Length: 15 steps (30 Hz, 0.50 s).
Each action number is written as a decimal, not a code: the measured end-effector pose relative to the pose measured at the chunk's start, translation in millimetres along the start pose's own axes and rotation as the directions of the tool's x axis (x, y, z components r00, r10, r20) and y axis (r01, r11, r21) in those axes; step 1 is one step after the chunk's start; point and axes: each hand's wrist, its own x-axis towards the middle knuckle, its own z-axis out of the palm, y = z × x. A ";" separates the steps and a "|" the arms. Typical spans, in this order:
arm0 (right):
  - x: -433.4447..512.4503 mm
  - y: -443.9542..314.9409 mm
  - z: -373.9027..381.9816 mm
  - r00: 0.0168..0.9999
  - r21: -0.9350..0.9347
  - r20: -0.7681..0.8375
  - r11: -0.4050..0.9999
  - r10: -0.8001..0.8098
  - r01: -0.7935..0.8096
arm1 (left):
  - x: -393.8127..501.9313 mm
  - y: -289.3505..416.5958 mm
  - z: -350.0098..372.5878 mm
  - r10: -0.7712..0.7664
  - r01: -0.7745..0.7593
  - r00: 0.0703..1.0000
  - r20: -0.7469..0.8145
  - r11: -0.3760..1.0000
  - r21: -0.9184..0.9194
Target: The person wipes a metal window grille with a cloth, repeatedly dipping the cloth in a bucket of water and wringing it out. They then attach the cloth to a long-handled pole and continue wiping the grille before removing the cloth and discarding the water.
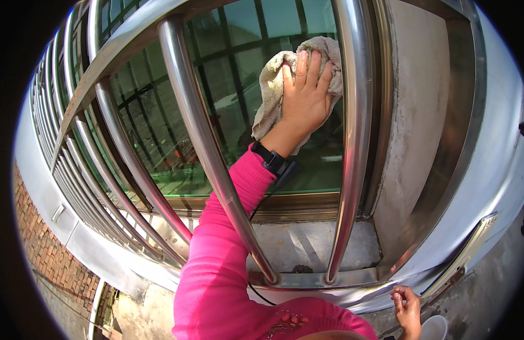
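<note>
My left hand (306, 100) reaches between two steel bars and lies spread, fingers apart, on a damp-looking beige towel (271, 91). The towel is bunched under the palm against a green-tinted window pane (245, 76). A black strap with a small device is round that wrist. Down at the lower right, outside the bars, my right hand (407, 307) hangs with its fingers loosely curled; no object shows in it. Below it is a white bucket (434, 327), partly cut off by the picture's edge.
Upright steel bars (351, 127) of a window guard stand on both sides of my left arm, above a concrete sill (304, 242). A pale pole-like thing (462, 255) leans at the right. Brick paving (53, 229) lies far left.
</note>
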 end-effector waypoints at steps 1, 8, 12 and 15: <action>-1.2 -0.5 2.7 1.000 -0.010 0.021 1.000 0.006 -0.006 | -4.9 6.9 0.8 0.086 -0.082 0.995 0.049 0.993 -0.085; -28.4 5.4 -10.2 0.992 -0.067 0.042 0.991 0.121 -0.118 | 12.1 -56.5 -8.2 -0.180 0.191 0.972 -0.149 0.980 0.062; -47.3 21.3 -31.7 0.974 -0.155 0.069 0.967 0.214 -0.202 | 30.4 -183.5 -57.0 -0.493 0.623 0.744 -0.450 0.756 0.200; -51.9 37.8 -39.5 0.975 -0.180 0.048 0.962 0.216 -0.204 | 23.4 -254.5 -92.6 -0.672 0.930 0.366 -0.644 0.285 0.231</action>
